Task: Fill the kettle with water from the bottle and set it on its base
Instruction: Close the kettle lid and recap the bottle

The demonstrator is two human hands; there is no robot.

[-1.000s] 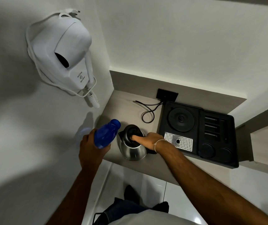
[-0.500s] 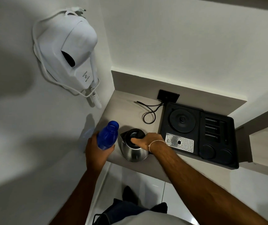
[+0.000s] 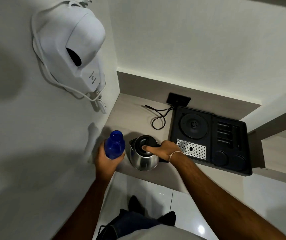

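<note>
Here the left hand (image 3: 106, 159) is wrapped around the blue bottle (image 3: 114, 145), held upright just left of the steel kettle (image 3: 144, 157) on the near counter (image 3: 133, 115). The right hand (image 3: 163, 149) grips the kettle's handle, thumb on its lid. Its round base (image 3: 194, 126) sits empty in the black tray (image 3: 232, 163) to the right.

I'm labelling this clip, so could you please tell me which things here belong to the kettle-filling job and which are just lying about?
In the job:
bottle, in left hand
kettle, under right hand
base

Lying about:
hair dryer
cord
drip grid
</note>
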